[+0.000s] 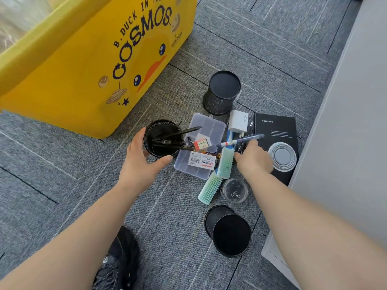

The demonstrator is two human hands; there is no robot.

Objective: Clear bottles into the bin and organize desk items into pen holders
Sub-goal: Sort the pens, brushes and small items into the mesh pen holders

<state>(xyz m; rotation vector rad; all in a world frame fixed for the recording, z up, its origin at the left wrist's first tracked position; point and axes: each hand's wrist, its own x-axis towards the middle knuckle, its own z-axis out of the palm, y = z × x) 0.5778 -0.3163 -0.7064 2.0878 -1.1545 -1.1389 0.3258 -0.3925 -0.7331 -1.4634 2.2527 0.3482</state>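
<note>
My left hand [139, 162] wraps around a black mesh pen holder [162, 137] that stands upright on the carpet with several dark pens leaning in it. My right hand [254, 158] grips a blue pen [240, 140] just above the pile of desk items. Below it lie two green brushes [225, 162] [210, 189] and a clear compartment box [204, 130] with an eraser [201, 143] and a staples pack [202, 161] on it. One more mesh pen holder [223, 92] stands upside down further back, another [229, 232] lies nearer me. The yellow bin [83, 65] is at the upper left.
A white charger [238, 122], a black notebook [276, 130], a grey collapsed cup [282, 156] and a small clear round case [234, 190] lie in the pile. A pale cabinet wall [345, 122] runs along the right. My black shoe [119, 260] is at the bottom.
</note>
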